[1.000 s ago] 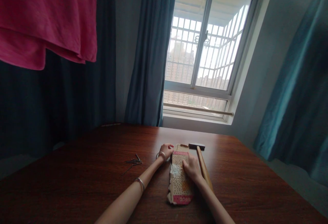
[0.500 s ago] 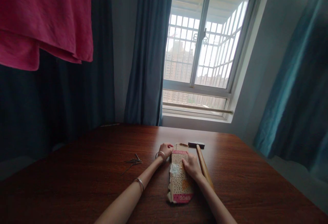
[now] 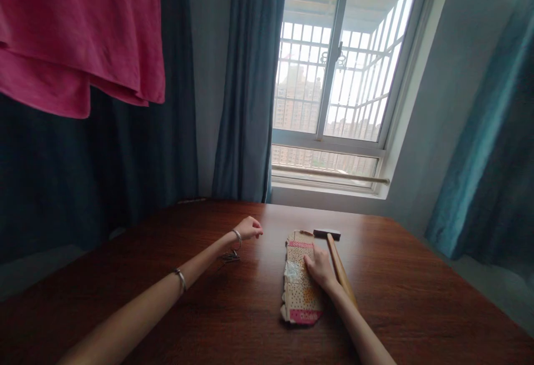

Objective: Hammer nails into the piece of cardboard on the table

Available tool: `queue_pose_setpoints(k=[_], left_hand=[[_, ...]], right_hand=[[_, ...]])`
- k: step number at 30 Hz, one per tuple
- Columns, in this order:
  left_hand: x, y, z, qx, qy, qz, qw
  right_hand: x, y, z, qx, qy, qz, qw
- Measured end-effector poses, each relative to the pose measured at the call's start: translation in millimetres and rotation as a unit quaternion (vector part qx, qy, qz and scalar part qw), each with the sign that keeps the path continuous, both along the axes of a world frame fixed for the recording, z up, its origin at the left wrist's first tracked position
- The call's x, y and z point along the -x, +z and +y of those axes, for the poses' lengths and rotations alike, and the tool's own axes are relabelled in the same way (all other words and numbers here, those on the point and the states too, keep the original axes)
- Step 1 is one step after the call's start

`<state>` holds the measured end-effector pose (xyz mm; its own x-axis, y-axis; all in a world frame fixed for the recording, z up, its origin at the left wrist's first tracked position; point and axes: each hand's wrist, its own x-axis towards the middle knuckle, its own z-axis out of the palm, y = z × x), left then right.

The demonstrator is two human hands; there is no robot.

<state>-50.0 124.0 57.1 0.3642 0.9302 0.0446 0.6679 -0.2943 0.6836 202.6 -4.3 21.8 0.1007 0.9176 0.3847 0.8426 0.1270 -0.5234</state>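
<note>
A long piece of cardboard [image 3: 297, 292] with torn edges, dark dots and pink bands lies on the table. My right hand [image 3: 320, 266] grips its right side, with the thumb on top. To the left, my left hand [image 3: 249, 228] hovers above the table, apart from the cardboard. Its fingers are curled together, and anything between them is hidden or too small to make out. A small pile of nails [image 3: 231, 257] lies below my left wrist, partly behind it. Just right of my right hand rests a hammer [image 3: 340, 265] with a wooden handle and dark head.
The brown wooden table [image 3: 400, 298] reaches toward a barred window [image 3: 329, 87]. Blue curtains [image 3: 248, 87] hang behind it and at the right. A pink cloth [image 3: 120, 37] hangs at the upper left.
My left hand has left the cardboard's upper left edge and moved left and up, over by the nails. My right hand stays on the cardboard. The view has shifted slightly.
</note>
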Motion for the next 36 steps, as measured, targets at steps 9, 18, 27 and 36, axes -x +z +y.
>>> queue_pose_setpoints(k=[9,18,27,36], left_hand=[[109,3.4,-30,0.031,0.016,0.169,0.985],[123,-17.2,-53,0.031,-0.001,0.170,0.985],[109,-33.3,-54,0.014,0.010,0.236,0.972],[57,13.4,-55,0.032,-0.071,-0.017,0.997]], right_hand=[[-2,-8.0,4,-0.012,0.004,0.000,1.000],[-5,-7.7,6,-0.049,-0.020,0.004,0.999],[-7,-11.9,6,-0.037,-0.048,0.019,0.998],[0,-8.0,15,-0.058,0.070,0.247,0.965]])
